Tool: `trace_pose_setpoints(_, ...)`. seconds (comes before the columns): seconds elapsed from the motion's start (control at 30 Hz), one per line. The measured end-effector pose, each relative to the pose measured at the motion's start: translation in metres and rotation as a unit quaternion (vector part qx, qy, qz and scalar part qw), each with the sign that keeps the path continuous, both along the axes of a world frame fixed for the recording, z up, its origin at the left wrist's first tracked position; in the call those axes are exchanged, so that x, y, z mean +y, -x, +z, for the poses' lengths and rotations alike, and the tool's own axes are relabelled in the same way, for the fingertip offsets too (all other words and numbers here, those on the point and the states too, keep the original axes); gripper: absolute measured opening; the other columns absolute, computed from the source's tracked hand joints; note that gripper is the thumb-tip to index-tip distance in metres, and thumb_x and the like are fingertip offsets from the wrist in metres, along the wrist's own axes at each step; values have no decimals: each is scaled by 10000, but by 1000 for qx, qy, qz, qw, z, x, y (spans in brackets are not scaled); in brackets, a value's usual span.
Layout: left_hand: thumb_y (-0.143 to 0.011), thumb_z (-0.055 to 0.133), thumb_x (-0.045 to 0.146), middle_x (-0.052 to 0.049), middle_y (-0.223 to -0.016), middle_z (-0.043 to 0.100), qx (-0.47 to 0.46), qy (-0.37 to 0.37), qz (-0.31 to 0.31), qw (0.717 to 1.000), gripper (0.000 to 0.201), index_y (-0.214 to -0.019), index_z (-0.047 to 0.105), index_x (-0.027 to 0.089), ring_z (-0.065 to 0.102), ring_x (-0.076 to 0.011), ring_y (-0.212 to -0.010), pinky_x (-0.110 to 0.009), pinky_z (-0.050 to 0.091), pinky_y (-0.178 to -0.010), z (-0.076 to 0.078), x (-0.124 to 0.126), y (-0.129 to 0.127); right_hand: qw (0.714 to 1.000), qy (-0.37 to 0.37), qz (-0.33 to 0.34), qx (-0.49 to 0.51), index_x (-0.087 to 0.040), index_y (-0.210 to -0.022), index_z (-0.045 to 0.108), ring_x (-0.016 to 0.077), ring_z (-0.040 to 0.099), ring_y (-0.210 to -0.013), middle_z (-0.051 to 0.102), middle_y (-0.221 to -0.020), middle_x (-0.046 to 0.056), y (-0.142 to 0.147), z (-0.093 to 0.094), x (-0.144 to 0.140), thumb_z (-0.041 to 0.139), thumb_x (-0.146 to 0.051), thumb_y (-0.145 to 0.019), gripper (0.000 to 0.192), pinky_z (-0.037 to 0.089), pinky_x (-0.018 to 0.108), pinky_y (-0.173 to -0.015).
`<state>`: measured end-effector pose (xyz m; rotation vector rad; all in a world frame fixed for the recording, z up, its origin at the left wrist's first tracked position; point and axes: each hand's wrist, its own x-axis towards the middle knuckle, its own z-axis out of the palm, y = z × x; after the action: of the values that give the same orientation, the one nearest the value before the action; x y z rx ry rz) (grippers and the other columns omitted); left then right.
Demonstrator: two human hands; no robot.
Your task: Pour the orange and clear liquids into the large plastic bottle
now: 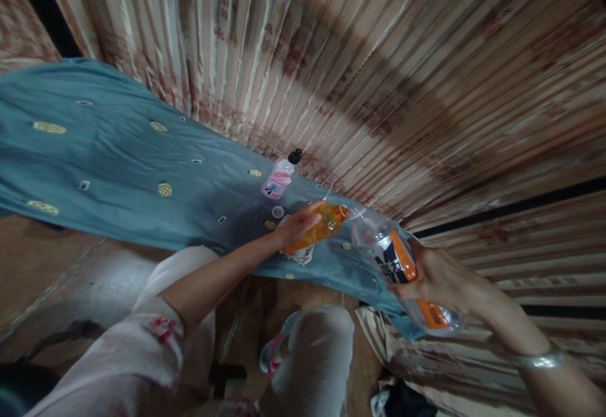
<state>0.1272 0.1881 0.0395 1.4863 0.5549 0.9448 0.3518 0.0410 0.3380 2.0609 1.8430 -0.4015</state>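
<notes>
**A:** What does the person's left hand [296, 228] have hold of?

**B:** A small bottle of orange liquid [326, 223]. The fingers are wrapped around its body, and it lies tilted, neck pointing to the person's right, just above the blue cloth [118, 152] that covers the desk.

**A:** And the right hand [438, 278]?

**B:** Its fingers grip a large clear bottle [400, 262] with an orange and black label. That bottle is tipped over towards the left, its mouth right beside the mouth of the orange one; whether the two touch cannot be told.

**A:** Anything else on the cloth?

**B:** A small bottle with a black top and a pink label [280, 177] stands near the striped curtain [379, 57], behind the left hand. A little round cap [278, 211] lies between it and that hand, and a crumpled white rag [303, 253] sits under the orange bottle.

**A:** And the person?

**B:** Pale trousers, knees in view below, and a silver bangle [542, 360] on the right wrist.
</notes>
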Motion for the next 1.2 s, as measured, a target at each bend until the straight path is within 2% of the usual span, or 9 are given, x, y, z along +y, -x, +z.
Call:
trace_pose_setpoints(0.2,-1110,584,959,-57,-2069,591,7,20,5,1000,1073,-1961,580,306,499,-412,-1967,-531,342,-1677,3,0,3,1000,3,14,12,-378,-633,360,173,349,-603,308,-596,-103,-3,0,2,906,-424,-788,569,367,369,-586)
trace_pose_setpoints(0.33,-1122,573,928,-62,-2077,575,8,25,-1,1000,1057,-1974,561,302,513,-422,-1956,-556,367,-1669,5,-1,3,1000,0,12,13,-383,-640,331,177,360,-612,298,-611,-97,-4,0,1,890,-460,-777,580,368,374,-595)
trace_pose_setpoints(0.47,-1118,563,950,-84,-2096,550,14,13,3,1000,1111,-1975,558,242,489,-431,-1964,-492,330,-1672,7,-1,4,1000,1,5,17,-379,-698,394,187,401,-626,358,-623,-90,-4,0,0,846,-517,-770,478,359,375,-592)
trace_pose_setpoints(0.57,-1114,579,954,-79,-2070,590,10,12,3,1000,1111,-1980,560,258,497,-447,-1954,-532,321,-1678,7,-1,5,1000,-1,-6,10,-365,-764,473,190,436,-647,432,-663,-85,-3,0,1,830,-551,-726,405,383,376,-614)
trace_pose_setpoints(0.67,-1131,603,909,-68,-2047,622,4,16,9,1000,1034,-1963,588,295,534,-441,-1934,-552,356,-1670,7,-1,4,1000,5,-9,-10,-366,-775,466,191,426,-654,416,-671,-83,-4,0,1,805,-594,-723,412,382,385,-638)
trace_pose_setpoints(0.8,-1175,633,821,-125,-2041,624,10,14,9,1000,1010,-1963,558,193,527,-454,-1932,-543,371,-1653,8,-1,3,1000,14,2,-8,-366,-776,450,198,447,-672,441,-690,-67,-5,0,2,787,-601,-736,413,396,390,-658)
trace_pose_setpoints(0.87,-1196,619,789,-132,-2041,622,11,16,5,1000,982,-1971,540,191,529,-454,-1929,-565,379,-1648,8,-2,3,1000,11,4,-3,-362,-782,458,199,460,-684,464,-701,-63,-5,0,2,797,-597,-733,416,412,387,-665)
trace_pose_setpoints(1.03,-1179,613,826,-65,-2022,654,13,16,10,1000,969,-1972,566,271,513,-445,-1942,-544,337,-1669,8,-1,4,1000,11,11,-13,-372,-755,422,189,410,-665,357,-665,-91,-6,0,3,800,-600,-753,441,408,385,-649)
trace_pose_setpoints(1.2,-1154,598,875,-47,-2031,645,13,12,8,1000,1022,-1974,579,266,531,-455,-1928,-500,356,-1663,7,-1,5,1000,0,15,-13,-361,-785,469,191,443,-678,408,-681,-91,-9,-1,2,831,-602,-732,438,438,383,-663)
